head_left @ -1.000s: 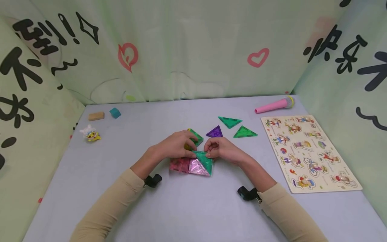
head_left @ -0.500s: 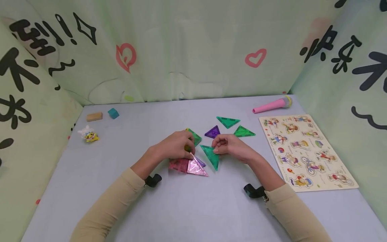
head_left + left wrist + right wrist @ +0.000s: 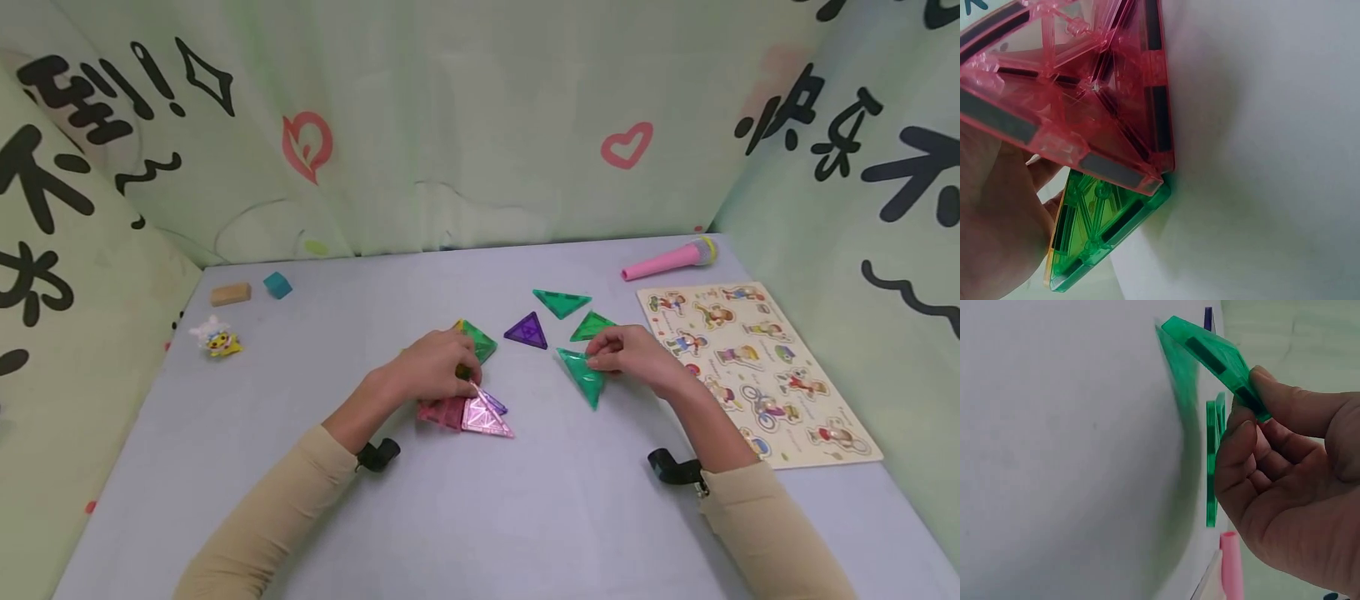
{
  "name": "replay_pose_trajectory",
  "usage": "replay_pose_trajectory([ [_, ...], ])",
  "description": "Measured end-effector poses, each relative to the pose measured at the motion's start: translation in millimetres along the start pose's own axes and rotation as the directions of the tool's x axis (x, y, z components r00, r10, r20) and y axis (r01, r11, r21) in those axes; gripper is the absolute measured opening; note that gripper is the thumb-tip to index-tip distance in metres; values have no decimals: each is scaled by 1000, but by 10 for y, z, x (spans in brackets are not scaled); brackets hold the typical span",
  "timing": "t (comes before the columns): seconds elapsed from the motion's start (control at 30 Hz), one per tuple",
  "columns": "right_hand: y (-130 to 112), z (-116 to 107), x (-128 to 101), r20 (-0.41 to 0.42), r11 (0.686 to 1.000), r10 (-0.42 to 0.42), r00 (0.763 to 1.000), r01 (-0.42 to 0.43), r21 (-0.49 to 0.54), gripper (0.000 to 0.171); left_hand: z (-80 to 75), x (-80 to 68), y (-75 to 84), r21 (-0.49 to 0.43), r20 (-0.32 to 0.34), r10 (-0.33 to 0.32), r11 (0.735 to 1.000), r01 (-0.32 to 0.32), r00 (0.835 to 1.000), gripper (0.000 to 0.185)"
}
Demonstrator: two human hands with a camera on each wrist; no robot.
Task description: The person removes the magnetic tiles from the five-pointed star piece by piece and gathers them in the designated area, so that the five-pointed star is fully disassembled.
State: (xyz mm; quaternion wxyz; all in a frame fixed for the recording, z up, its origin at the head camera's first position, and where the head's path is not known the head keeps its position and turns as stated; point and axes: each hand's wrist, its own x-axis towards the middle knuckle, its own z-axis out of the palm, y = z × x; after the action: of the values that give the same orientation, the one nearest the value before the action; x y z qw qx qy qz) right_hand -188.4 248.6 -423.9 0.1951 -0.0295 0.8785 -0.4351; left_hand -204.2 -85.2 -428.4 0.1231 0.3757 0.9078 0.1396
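Your right hand [image 3: 633, 358] pinches a green tile [image 3: 582, 375] by one edge, thumb on top and fingers beneath, so the grip is narrow and closed on that tile. It is tilted, its far corner low over the tabletop [image 3: 480, 500], to the right of the pink tiles [image 3: 468, 412] and well apart from them. Your left hand [image 3: 427, 367] rests curled on the pink tiles, fingers holding them where they meet another green tile [image 3: 480, 340] just behind.

The held tile looks like thin, stiff, hollow plastic, so judge it light. The smooth faces are likely slippery; the framed edge gives better purchase than the flat window. The dark strips along the edges in the wrist views look like magnets, so expect it to snap toward any other tile it nears, such as the two green triangles [image 3: 562, 302] and the purple triangle [image 3: 527, 332] lying behind and right of the pink tiles. Hold near the middle of an edge, not a corner, to keep it from pivoting.
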Motion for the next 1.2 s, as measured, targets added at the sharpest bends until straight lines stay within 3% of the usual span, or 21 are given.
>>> replay_pose_trajectory([
  [0.2, 138, -107, -67, -21, 993, 22, 1000, -24, -113, 21, 31, -4, -7, 25, -13, 30, 999, -29, 999, 9],
  [0.4, 172, -84, -39, -131, 952, -33, 991, -9, -307, 14, 45, -41, -10, 15, -20, 42, 999, -41, 999, 12],
  [0.6, 21, 86, -22, -165, 938, -84, 983, 22, -345, 13, 62, -99, -10, 11, -41, 29, 1000, -29, 999, 18],
  [0.7, -116, 250, -12, -121, 934, -150, 981, 100, -343, 12, 65, -141, -6, 11, -51, 7, 1000, -7, 999, 22],
  [0.83, -318, 523, -17, 11, 919, -223, 975, 214, -331, 9, 67, -205, 1, 2, -55, -24, 1000, 25, 998, 28],
  [0.93, -439, 721, -36, 126, 917, -226, 966, 254, -308, 6, 74, -236, -1, 4, -65, -37, 999, 38, 997, 29],
  [1.03, -511, 895, -49, 216, 914, -209, 954, 269, -304, 13, 89, -254, -13, 1, -84, -39, 999, 39, 996, 29],
  [1.2, -588, 1108, -75, 231, 886, -191, 954, 269, -378, 30, 118, -268, -33, -7, -114, -29, 1000, 28, 993, 29],
])
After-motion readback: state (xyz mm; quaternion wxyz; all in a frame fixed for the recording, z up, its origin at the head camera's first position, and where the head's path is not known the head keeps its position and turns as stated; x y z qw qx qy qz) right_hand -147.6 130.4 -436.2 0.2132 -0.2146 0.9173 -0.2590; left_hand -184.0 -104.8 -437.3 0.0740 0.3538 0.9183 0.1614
